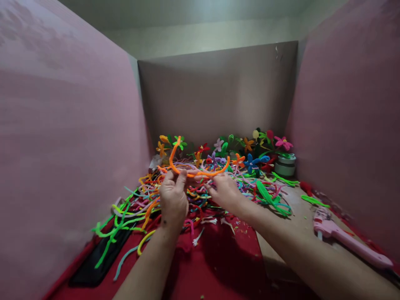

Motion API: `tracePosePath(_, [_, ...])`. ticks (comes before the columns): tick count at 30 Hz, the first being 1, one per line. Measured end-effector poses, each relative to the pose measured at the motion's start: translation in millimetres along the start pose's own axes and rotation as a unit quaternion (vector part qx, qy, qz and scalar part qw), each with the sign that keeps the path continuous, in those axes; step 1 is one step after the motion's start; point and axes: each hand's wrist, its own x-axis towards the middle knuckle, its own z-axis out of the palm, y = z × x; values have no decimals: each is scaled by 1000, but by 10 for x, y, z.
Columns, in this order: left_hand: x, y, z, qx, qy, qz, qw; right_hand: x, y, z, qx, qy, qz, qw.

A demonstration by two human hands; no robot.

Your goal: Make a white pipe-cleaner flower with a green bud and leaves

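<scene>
A bright orange pipe cleaner [172, 160], bent into a wide U with both ends pointing up, is held above a heap of loose pipe cleaners. My left hand [174, 196] pinches it between thumb and fingers, left of its middle. Along its right part, my right hand [226, 192] has its fingers bent in against it; the fingertips are partly hidden. Behind and below both hands spreads the tangled heap of coloured pipe cleaners [150, 202], in orange, green, yellow, pink, purple and other colours.
Finished pipe-cleaner flowers, among them a pink flower [283, 143] and a blue flower [251, 162], stand at the back near a pale green round container [285, 165]. A pink glue gun [350, 239] lies right on cardboard. A dark flat object [100, 260] lies left. Pink panels [78, 137] enclose the sides.
</scene>
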Motion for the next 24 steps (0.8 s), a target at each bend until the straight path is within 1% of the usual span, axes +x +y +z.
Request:
tracePosePath(1, [-31, -50, 27, -12, -9, -17, 1000, -71, 8, -33, 162, 5, -4, 987])
tracePosePath(2, [-69, -98, 53, -19, -19, -37, 999, -135, 19, -53, 313, 12, 9, 950])
tracePosePath(3, [-110, -143, 75, -19, -31, -58, 998, -191, 33, -59, 444, 24, 21, 895])
tracePosePath(4, [-154, -184, 95, -15, -45, -83, 995, -239, 49, -57, 538, 31, 32, 842])
tracePosePath(5, [-199, -222, 113, -9, -59, -111, 992, -277, 69, -48, 604, 44, 45, 794])
tracePosePath(6, [-241, -255, 127, -4, -74, -141, 987, -306, 91, -38, 648, 59, 58, 757])
tracePosePath(8, [-307, -305, 148, -15, -92, -199, 975, -345, 141, -22, 696, 97, 79, 707])
tracePosePath(10, [-340, -339, 158, -49, -96, -249, 963, -371, 189, -20, 722, 126, 101, 673])
tracePosePath(11, [-343, -352, 159, -65, -94, -267, 957, -384, 208, -24, 729, 128, 112, 663])
tracePosePath(13, [-331, -371, 152, -86, -91, -285, 950, -412, 235, -35, 731, 113, 138, 659])
tracePosePath(16, [-289, -388, 128, -94, -90, -292, 948, -460, 258, -49, 718, 84, 166, 670])
tracePosePath(19, [-259, -390, 107, -107, -85, -290, 947, -506, 298, -44, 711, 83, 184, 673])
tracePosePath(21, [-260, -388, 106, -119, -76, -286, 948, -544, 342, -24, 703, 75, 196, 680])
tracePosePath(24, [-300, -388, 123, -137, -55, -283, 947, -621, 407, 25, 685, 40, 212, 696])
